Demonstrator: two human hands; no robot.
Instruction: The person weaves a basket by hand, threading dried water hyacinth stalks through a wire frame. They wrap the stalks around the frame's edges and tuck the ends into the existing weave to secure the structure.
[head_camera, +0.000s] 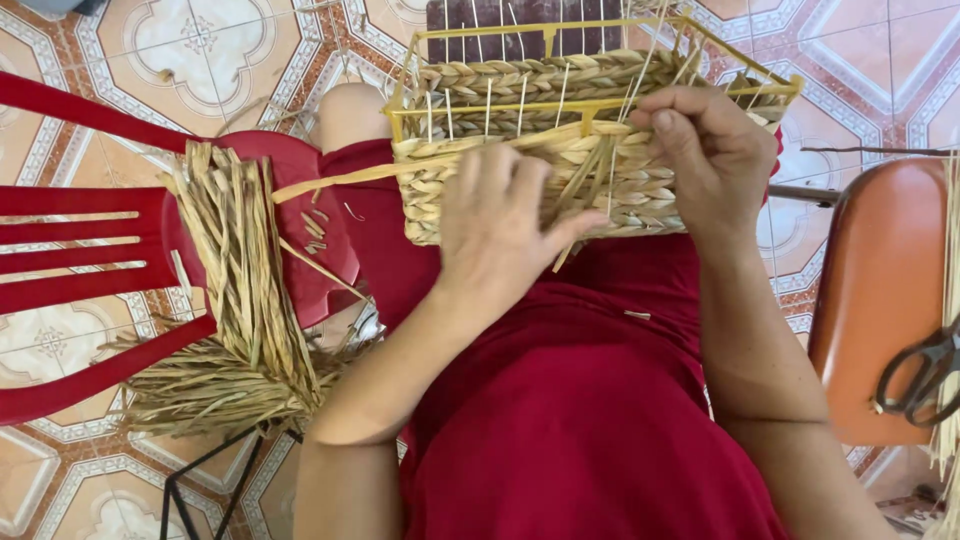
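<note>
Head view: the half-woven straw basket (560, 160) rests on my lap. My left hand (495, 225) presses spread fingers against its plaited wall; my right hand (715, 155) pinches a strand (600, 175). Loosening either could slacken the braid or snap dry fibre.

bare forearms, dark red garment, perhaps sleeveless

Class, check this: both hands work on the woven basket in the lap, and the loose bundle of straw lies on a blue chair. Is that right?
Not quite. The head view shows the straw bundle on a red chair, not blue. Both the left hand and right hand are on the basket in the lap.
</note>
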